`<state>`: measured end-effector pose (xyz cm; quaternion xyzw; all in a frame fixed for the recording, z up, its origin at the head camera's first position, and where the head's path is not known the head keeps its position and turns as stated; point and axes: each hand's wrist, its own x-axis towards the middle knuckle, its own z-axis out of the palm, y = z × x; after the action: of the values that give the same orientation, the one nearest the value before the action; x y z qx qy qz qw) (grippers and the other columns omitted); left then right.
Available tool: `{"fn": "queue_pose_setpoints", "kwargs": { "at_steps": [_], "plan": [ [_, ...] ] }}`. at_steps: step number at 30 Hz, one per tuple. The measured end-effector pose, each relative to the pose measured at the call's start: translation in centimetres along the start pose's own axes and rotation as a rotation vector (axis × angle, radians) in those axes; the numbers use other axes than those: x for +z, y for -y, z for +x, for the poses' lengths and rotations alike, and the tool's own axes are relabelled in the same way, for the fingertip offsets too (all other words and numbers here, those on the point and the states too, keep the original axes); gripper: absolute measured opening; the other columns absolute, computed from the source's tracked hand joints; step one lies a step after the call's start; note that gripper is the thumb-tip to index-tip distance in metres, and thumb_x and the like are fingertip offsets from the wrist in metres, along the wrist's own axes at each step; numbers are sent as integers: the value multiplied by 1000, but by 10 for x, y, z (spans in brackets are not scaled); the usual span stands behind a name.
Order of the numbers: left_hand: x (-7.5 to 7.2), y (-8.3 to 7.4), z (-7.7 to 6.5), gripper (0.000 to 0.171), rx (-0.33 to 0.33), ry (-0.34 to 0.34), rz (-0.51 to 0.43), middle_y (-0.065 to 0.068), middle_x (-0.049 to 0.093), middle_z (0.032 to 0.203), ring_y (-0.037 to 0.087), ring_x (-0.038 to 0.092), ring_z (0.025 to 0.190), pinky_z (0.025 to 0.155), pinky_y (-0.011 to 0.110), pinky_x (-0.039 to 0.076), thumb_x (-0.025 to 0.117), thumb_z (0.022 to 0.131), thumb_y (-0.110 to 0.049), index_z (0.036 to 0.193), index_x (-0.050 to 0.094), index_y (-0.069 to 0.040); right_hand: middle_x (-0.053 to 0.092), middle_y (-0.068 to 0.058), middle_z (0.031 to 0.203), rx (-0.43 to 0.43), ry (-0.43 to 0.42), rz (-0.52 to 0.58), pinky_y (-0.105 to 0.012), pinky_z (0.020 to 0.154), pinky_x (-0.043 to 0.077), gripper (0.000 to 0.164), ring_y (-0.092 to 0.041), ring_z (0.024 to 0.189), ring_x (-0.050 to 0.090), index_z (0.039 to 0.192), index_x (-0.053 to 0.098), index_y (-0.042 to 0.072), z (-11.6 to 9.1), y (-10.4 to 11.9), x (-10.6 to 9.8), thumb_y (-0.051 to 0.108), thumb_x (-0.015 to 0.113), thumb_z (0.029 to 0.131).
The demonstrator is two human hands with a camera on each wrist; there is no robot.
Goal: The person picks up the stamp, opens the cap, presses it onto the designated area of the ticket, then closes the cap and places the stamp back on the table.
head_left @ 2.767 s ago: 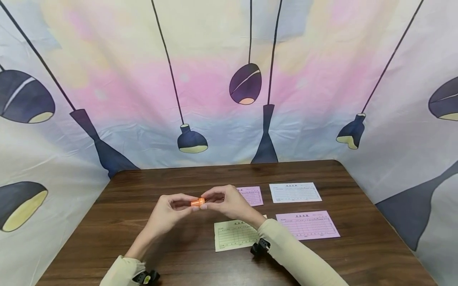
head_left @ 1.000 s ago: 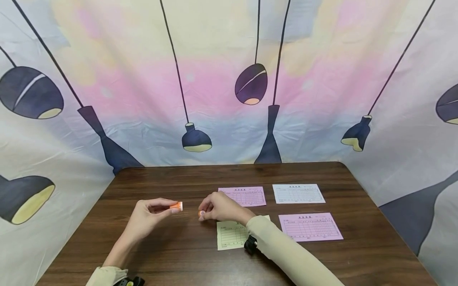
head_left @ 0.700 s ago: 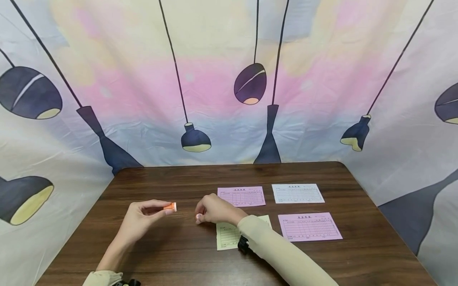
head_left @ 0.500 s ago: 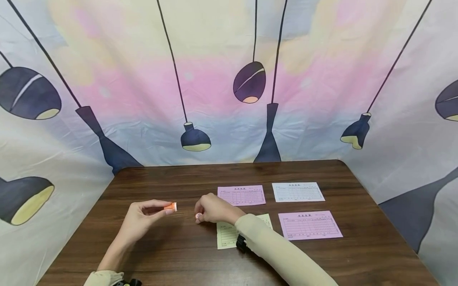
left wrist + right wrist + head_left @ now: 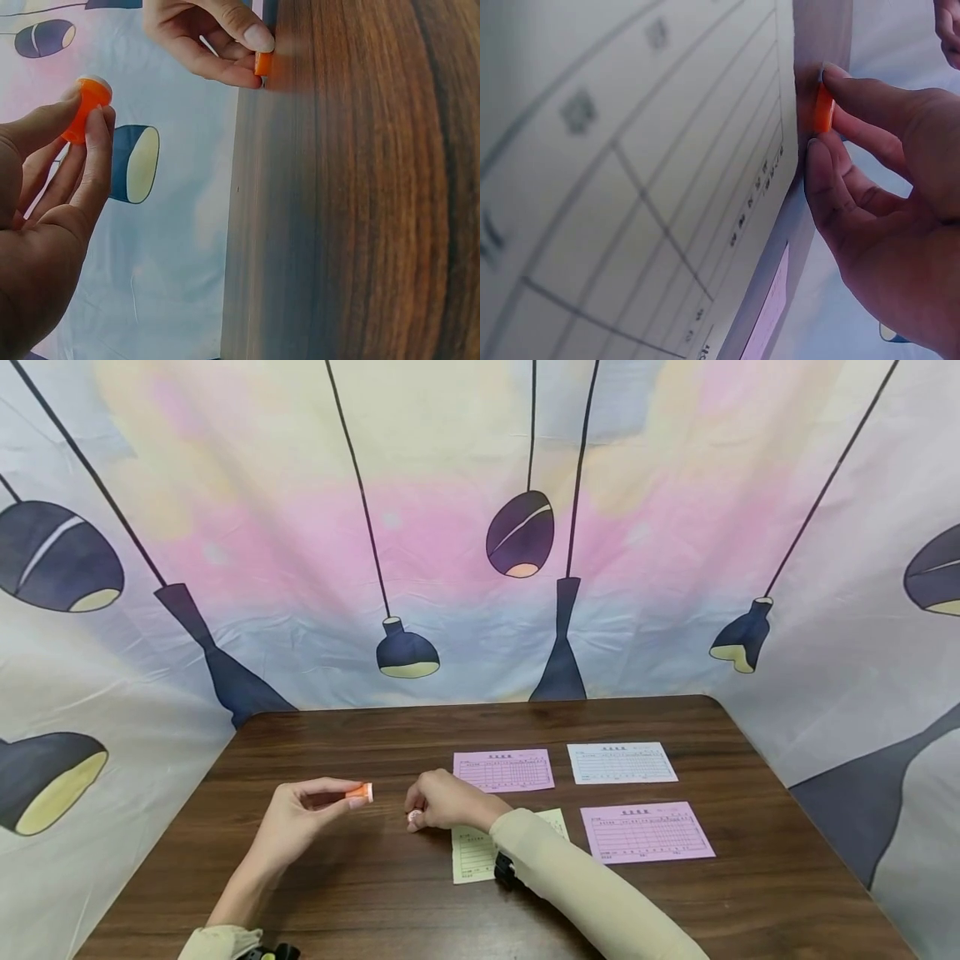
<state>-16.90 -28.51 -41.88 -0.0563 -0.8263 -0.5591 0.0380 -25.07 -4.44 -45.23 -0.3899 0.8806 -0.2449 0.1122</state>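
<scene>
The left hand (image 5: pixel 294 818) pinches an orange cylinder (image 5: pixel 358 792) and the right hand (image 5: pixel 447 802) a small orange piece (image 5: pixel 823 112), which may slip if the pinch loosens.

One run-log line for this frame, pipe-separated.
left hand: pinches orange cylinder | right hand: pinches small orange piece | hands apart | table: four paper slips

Brown wood-grain table (image 5: pixel 360 902), far corners rounded. Lying flat, centre to right: far pink form (image 5: pixel 513 770); white form (image 5: pixel 622 763) to its right; near green form (image 5: pixel 474 857); near pink form (image 5: pixel 647 832) to its right. Pastel cloth (image 5: pixel 450 460), printed with dark lamps (image 5: pixel 520 535), hangs beyond.
</scene>
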Motion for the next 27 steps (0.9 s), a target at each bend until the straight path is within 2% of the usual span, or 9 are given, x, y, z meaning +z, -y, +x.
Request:
{"fn": "queue_pose_setpoints", "kwargs": {
  "at_steps": [8, 11, 15, 20, 27],
  "plan": [
    [0, -4, 1, 38, 4, 27, -27, 2, 83, 107, 11, 79, 95, 81, 29, 63, 83, 92, -21, 122, 77, 0, 75, 8, 89, -41, -10, -26, -11, 71, 49, 23, 3, 77, 61, 108, 79, 13, 0, -3, 0, 26, 86, 90],
    [1, -4, 0, 37, 4, 20, -48, -1, 83, 106, 10, 79, 96, 81, 28, 63, 84, 91, -19, 122, 76, 1, 74, 8, 90, -50, -15, -20, -11, 71, 50, 24, 3, 78, 61, 109, 79, 12, -2, -3, -1, 27, 85, 90],
    [3, -4, 1, 34, 34, 18, -71, -8, 82, 104, 5, 78, 95, 81, 25, 63, 83, 92, -14, 121, 75, 3, 75, 8, 90, -53, -19, 24, -12, 72, 51, 21, 3, 78, 62, 106, 79, 13, -8, -5, -7, 28, 83, 92],
    [6, -5, 2, 33, 86, 48, -103, -6, 82, 104, 7, 79, 95, 82, 25, 63, 80, 93, -11, 121, 74, 6, 76, 6, 97, -58, -54, 57, -13, 73, 52, 23, 4, 80, 63, 107, 79, 13, -18, -9, -18, 31, 82, 93],
    [11, -10, 8, 33, 135, 63, -105, -7, 82, 107, 7, 78, 96, 83, 26, 63, 79, 94, -9, 123, 73, 6, 75, 1, 106, -70, -104, 65, -14, 79, 53, 26, 1, 87, 64, 114, 79, 10, -33, -14, -36, 27, 80, 95]
  ]
}}
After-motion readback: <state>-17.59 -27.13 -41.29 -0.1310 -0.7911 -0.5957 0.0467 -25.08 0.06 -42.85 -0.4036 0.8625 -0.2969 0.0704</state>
